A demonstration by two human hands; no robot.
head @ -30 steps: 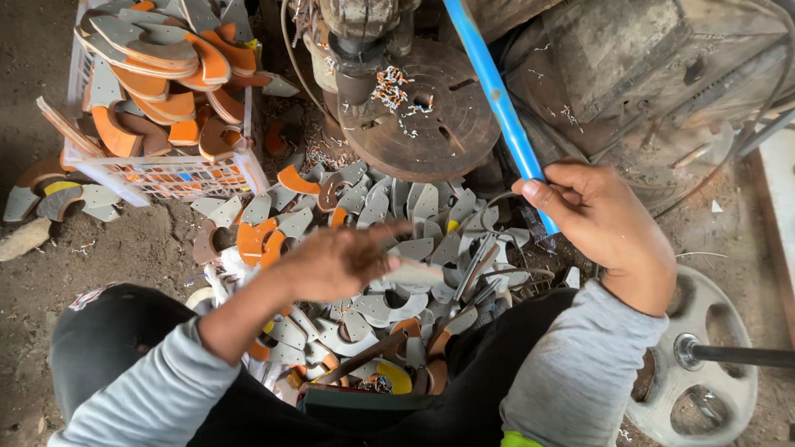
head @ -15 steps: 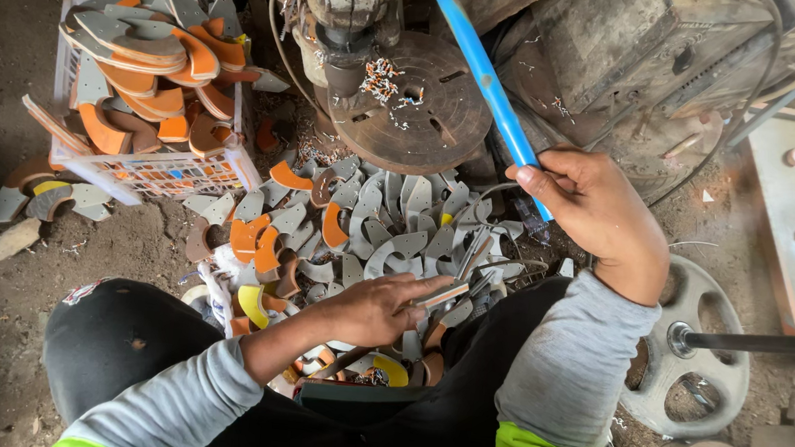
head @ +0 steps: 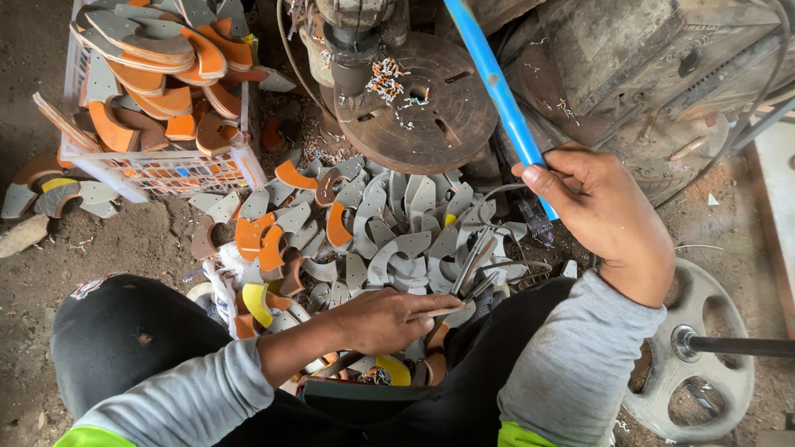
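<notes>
The left hand (head: 389, 319) has drawn back from the middle of the heap to its near edge, by the lap, and now pinches one grey curved piece (head: 447, 311), so a fresh piece seems picked. The right hand (head: 600, 212) stays clenched on the blue lever handle (head: 492, 78) beside the drill press's round table (head: 422, 111). Beyond the pile of grey and orange pieces (head: 387, 232), a white plastic crate (head: 167, 170) stands upper left, piled with more.

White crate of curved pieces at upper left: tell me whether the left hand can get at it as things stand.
Probably yes. The left hand rests low on the pile of curved pieces, and only those loose pieces lie between it and the white crate; the reach looks long.
</notes>
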